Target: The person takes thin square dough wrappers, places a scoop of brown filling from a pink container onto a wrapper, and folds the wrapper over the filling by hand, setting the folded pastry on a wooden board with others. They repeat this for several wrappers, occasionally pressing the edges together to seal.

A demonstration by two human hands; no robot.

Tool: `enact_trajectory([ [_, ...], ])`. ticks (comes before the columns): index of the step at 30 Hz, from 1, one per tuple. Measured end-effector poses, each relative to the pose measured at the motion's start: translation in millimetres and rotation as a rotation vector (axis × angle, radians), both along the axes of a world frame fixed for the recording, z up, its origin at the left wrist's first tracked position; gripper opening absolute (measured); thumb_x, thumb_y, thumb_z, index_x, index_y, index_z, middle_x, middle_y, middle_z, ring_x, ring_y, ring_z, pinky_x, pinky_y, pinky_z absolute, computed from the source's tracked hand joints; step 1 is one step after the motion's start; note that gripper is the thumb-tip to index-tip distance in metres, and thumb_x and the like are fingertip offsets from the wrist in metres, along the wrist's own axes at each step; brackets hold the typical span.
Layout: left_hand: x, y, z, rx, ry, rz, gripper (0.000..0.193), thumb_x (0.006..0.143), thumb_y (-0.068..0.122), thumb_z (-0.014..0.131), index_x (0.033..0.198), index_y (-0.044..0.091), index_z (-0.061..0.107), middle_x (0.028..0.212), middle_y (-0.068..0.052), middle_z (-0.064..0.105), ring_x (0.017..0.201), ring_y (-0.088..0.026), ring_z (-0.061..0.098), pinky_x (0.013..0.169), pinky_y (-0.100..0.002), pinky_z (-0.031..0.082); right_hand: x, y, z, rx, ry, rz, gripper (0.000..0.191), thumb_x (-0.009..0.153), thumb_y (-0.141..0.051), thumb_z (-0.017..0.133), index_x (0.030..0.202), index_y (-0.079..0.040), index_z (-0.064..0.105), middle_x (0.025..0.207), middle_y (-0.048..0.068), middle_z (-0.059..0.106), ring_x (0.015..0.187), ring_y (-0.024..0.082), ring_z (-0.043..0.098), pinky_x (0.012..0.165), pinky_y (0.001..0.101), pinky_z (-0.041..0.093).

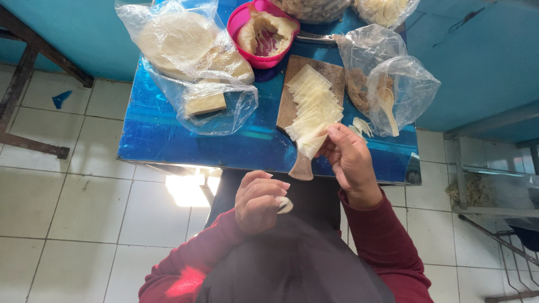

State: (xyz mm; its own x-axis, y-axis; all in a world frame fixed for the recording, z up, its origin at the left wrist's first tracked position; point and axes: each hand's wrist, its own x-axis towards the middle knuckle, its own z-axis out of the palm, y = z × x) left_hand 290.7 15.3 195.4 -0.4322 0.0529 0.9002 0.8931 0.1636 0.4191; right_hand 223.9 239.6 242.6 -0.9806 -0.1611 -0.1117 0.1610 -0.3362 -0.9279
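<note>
A fanned row of thin pale dough wrappers (314, 106) lies on a wooden paddle board (292, 106) on a small blue table (168, 134). My right hand (351, 163) pinches the nearest wrapper at the row's lower end. My left hand (258, 201) is held over my lap, fingers curled around a small folded white dumpling (284, 205). A few loose folded pieces (362, 126) lie on the table just right of the board.
A pink bowl (247, 22) of filling sits at the back. Clear plastic bags hold dough rounds (179, 39) and a block (205, 104) on the left; another bag (393, 84) with brown filling and a wooden spoon (388, 104) is on the right. White tiled floor surrounds the table.
</note>
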Motion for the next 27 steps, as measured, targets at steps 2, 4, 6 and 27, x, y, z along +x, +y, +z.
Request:
enact_trajectory([
  [2, 0, 0, 0, -0.008, -0.026, 0.004, 0.031, 0.093, -0.005, 0.067, 0.112, 0.009, 0.047, 0.100, -0.009, 0.070, 0.090, -0.024, 0.073, 0.088, -0.045, 0.057, -1, -6, 1, 0.170, 0.042, 0.028, 0.015, 0.104, -0.014, 0.062, 0.109, 0.000, 0.066, 0.098, 0.008, 0.072, 0.085, 0.013, 0.065, 0.082, 0.0273, 0.052],
  [4, -1, 1, -1, 0.001, -0.048, 0.007, 0.031, 0.096, -0.003, 0.068, 0.115, 0.009, 0.047, 0.100, -0.008, 0.071, 0.087, -0.023, 0.071, 0.088, -0.043, 0.059, 0, -13, 0, 0.346, 0.119, 0.031, 0.015, 0.101, -0.013, 0.068, 0.107, 0.001, 0.069, 0.096, 0.008, 0.071, 0.084, 0.011, 0.065, 0.078, 0.0257, 0.052],
  [6, -1, 2, -2, 0.004, -0.079, 0.015, 0.031, 0.096, -0.004, 0.067, 0.117, 0.009, 0.047, 0.098, -0.008, 0.069, 0.085, -0.024, 0.072, 0.085, -0.042, 0.060, 1, -20, -1, 0.621, 0.242, -0.022, 0.015, 0.097, -0.011, 0.070, 0.106, 0.001, 0.072, 0.095, 0.008, 0.072, 0.079, 0.011, 0.064, 0.072, 0.0254, 0.051],
  [27, 3, 5, -13, 0.059, -0.229, 0.013, 0.032, 0.098, -0.007, 0.066, 0.121, 0.005, 0.047, 0.102, -0.017, 0.067, 0.081, -0.026, 0.073, 0.068, -0.033, 0.062, -19, -7, 2, 1.148, 0.294, -0.209, 0.015, 0.090, -0.018, 0.075, 0.093, -0.004, 0.075, 0.073, 0.006, 0.069, 0.060, 0.012, 0.061, 0.058, 0.0289, 0.050],
])
